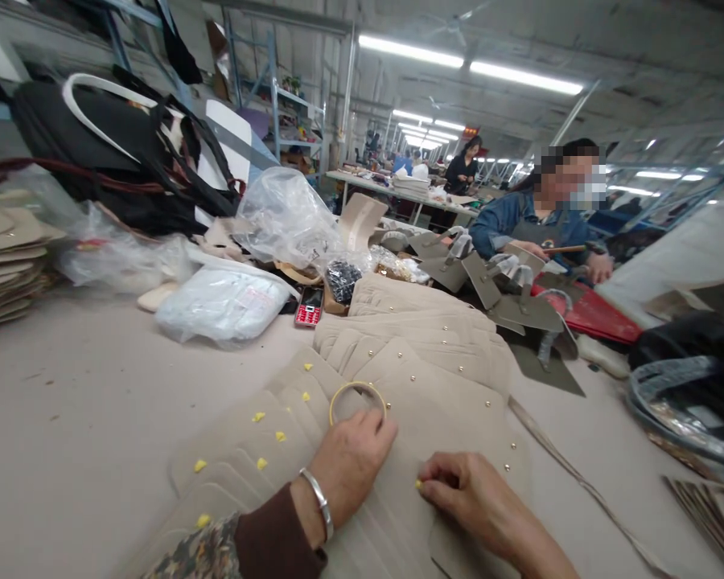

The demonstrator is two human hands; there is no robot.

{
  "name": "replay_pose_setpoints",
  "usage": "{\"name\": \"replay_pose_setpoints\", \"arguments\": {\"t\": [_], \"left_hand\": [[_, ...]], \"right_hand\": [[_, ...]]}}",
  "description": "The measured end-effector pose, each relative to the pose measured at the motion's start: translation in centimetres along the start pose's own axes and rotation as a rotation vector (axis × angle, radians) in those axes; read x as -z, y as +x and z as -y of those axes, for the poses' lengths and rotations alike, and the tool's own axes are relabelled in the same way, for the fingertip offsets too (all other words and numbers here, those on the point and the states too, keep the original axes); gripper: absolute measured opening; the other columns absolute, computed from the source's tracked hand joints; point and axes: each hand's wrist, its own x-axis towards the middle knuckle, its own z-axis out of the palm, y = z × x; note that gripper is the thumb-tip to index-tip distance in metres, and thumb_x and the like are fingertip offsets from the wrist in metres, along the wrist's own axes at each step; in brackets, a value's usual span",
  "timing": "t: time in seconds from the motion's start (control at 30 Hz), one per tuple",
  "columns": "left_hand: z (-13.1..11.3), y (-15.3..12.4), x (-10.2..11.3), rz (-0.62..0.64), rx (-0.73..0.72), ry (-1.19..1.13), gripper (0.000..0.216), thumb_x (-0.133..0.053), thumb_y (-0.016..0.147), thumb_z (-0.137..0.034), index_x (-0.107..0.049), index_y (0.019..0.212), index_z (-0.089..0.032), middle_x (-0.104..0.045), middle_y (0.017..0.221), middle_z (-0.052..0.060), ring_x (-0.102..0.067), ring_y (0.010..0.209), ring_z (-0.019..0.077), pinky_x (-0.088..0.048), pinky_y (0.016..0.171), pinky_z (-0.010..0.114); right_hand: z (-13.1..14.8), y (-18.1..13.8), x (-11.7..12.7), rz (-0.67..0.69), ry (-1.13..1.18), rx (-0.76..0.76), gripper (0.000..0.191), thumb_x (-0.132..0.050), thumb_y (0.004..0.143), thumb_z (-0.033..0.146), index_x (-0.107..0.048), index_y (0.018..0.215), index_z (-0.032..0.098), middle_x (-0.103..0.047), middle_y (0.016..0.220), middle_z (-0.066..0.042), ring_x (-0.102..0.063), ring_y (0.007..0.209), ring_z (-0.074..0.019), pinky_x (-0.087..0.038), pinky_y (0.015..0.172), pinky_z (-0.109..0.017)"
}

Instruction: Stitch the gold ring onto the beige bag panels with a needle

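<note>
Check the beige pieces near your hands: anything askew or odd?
Nothing stands out. The fanned beige leather pieces overlap evenly, small yellow tabs in line. The left hand rests by a yellow ring; the right hand pinches one tab.

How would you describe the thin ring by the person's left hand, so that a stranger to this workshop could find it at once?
Start at the fan of beige leather pieces spread across the middle of the big work table. Just above the fingers of the left hand lies the ring. It is the only open golden hoop there; the other yellow marks are small solid tabs and studs.
</note>
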Motion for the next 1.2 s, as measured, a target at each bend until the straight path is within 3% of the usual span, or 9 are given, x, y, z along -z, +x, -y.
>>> {"name": "replay_pose_setpoints", "arguments": {"t": [0.07,0.2,0.3,0.57,0.7,0.8,0.9,1.03,1.2], "left_hand": [[0.4,0.1,-0.1,-0.053,-0.001,0.003,0.014,-0.044,0.09,-0.007,-0.053,0.092,-0.018,-0.059,0.089,0.005,-0.057,0.08,0.0201,-0.051,0.067,0.03],[0.7,0.2,-0.6,-0.172,-0.067,-0.007,0.013,-0.044,0.091,-0.01,-0.054,0.089,-0.018,-0.059,0.082,0.003,-0.056,0.073,0.0187,-0.05,0.065,0.029],[0.5,-0.1,-0.1,-0.303,-0.115,-0.059,0.014,-0.042,0.094,-0.013,-0.055,0.094,-0.017,-0.06,0.078,0.003,-0.058,0.07,0.0172,-0.051,0.064,0.028],[3.1,-2.5,7.9,-0.671,-0.043,0.006,0.033,-0.047,0.096,-0.02,-0.045,0.129,-0.018,-0.07,0.096,0.005,-0.067,0.077,0.0134,-0.052,0.071,0.022],[8.0,-5.9,10.4,-0.54,0.324,0.306,0.048,-0.042,0.098,-0.03,-0.031,0.144,-0.021,-0.069,0.109,0.008,-0.068,0.075,0.0173,-0.051,0.063,0.025],[12.2,-9.6,10.3,-0.351,0.609,0.437,0.044,-0.037,0.098,-0.029,-0.036,0.142,-0.021,-0.067,0.112,0.01,-0.068,0.083,0.0229,-0.052,0.068,0.03],[14.9,-13.8,9.2,-0.208,0.728,0.43,0.046,-0.034,0.098,-0.031,-0.039,0.139,-0.011,-0.062,0.119,0.018,-0.064,0.099,0.0295,-0.051,0.082,0.041],[13.1,-19.8,6.8,-0.235,0.649,0.268,0.068,-0.041,0.092,-0.052,-0.025,0.145,-0.013,-0.039,0.145,0.018,-0.041,0.13,0.0333,-0.038,0.105,0.05],[7.6,-25.5,2.5,-0.152,0.552,0.055,0.104,-0.059,0.073,-0.07,-0.008,0.151,-0.023,-0.031,0.151,0.015,-0.043,0.129,0.0358,-0.043,0.102,0.05]], "right_hand": [[0.4,-0.4,0.6,-0.022,0.008,0.024,0.017,-0.056,0.081,0.026,-0.071,0.077,0.021,-0.069,0.066,0.001,-0.062,0.063,-0.0161,-0.039,0.056,-0.024],[0.9,0.4,0.9,-0.287,0.066,0.072,0.025,-0.047,0.089,0.027,-0.069,0.097,0.02,-0.073,0.093,-0.005,-0.066,0.086,-0.0192,-0.047,0.077,-0.029],[1.4,1.6,0.3,-0.293,0.042,0.163,0.023,-0.048,0.089,0.024,-0.065,0.105,0.018,-0.071,0.103,-0.008,-0.065,0.093,-0.0204,-0.048,0.084,-0.032],[4.4,3.2,-1.0,-0.162,-0.137,0.319,0.025,-0.049,0.092,0.026,-0.057,0.114,0.018,-0.067,0.109,-0.011,-0.063,0.1,-0.0232,-0.047,0.089,-0.036],[5.2,3.2,-1.5,-0.025,-0.149,0.23,0.035,-0.045,0.093,0.035,-0.055,0.119,0.014,-0.069,0.105,-0.015,-0.065,0.098,-0.0287,-0.048,0.085,-0.041],[5.0,3.2,-2.4,0.031,-0.084,0.208,0.048,-0.047,0.091,0.043,-0.051,0.129,0.013,-0.067,0.114,-0.017,-0.062,0.105,-0.0306,-0.047,0.089,-0.043],[4.9,3.1,-3.0,0.071,0.026,0.206,0.064,-0.054,0.085,0.046,-0.042,0.139,0.014,-0.056,0.133,-0.017,-0.055,0.119,-0.0305,-0.042,0.099,-0.044],[6.2,2.3,-2.7,0.147,0.109,0.184,0.07,-0.062,0.077,0.041,-0.044,0.14,0.016,-0.059,0.13,-0.016,-0.058,0.115,-0.0315,-0.046,0.094,-0.042],[8.5,0.0,-3.0,0.263,0.145,0.311,0.085,-0.073,0.066,0.036,-0.039,0.142,0.022,-0.072,0.105,-0.011,-0.068,0.089,-0.0292,-0.053,0.075,-0.034]]}}
